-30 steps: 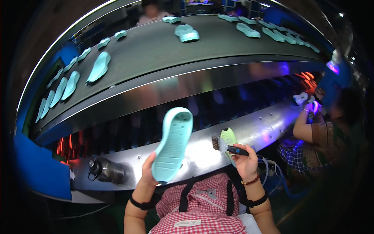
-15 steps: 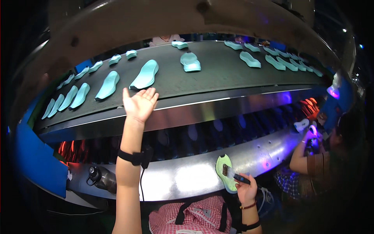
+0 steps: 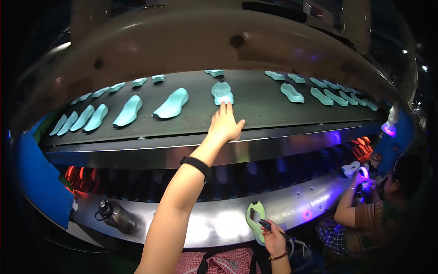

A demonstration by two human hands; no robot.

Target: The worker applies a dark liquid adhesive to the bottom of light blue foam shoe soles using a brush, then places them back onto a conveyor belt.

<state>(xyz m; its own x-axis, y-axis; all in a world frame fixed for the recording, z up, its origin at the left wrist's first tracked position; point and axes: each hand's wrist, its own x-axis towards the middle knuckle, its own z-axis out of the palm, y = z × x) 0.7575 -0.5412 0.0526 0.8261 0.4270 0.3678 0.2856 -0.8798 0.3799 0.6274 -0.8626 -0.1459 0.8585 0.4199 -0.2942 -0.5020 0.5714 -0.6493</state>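
Nearest me, my right hand (image 3: 275,239) has its fingers pinching the handle of the brush (image 3: 265,223), whose bristles are at the upper half of the green sole (image 3: 255,229). A second ago I had the brush raised beside that sole; half a second ago it was over it, and there it stays. The green sole lies on the counter (image 3: 214,226) just in front of me, with the bottle (image 3: 120,217) well off to its left.

Farther out, my left arm crosses the counter toward the belt (image 3: 260,112), and the newest change is there. My left hand (image 3: 224,126) held a teal sole up a second ago and was palm up and bare half a second ago; now it has swung right and turned palm down. Its fingers are stretched forward, the thumb spread away, holding nothing. Their tips are at the near end of the middle sole (image 3: 222,93) on the belt; I cannot tell whether they touch it.

Left of that lies the near sole (image 3: 172,104), absent from the belt while I held one up, so I judge that my piece is laid down and my reach has shifted to another. My view has tipped too: the brown band (image 3: 173,45) now fills much of the top, over the far row (image 3: 139,82) of soles
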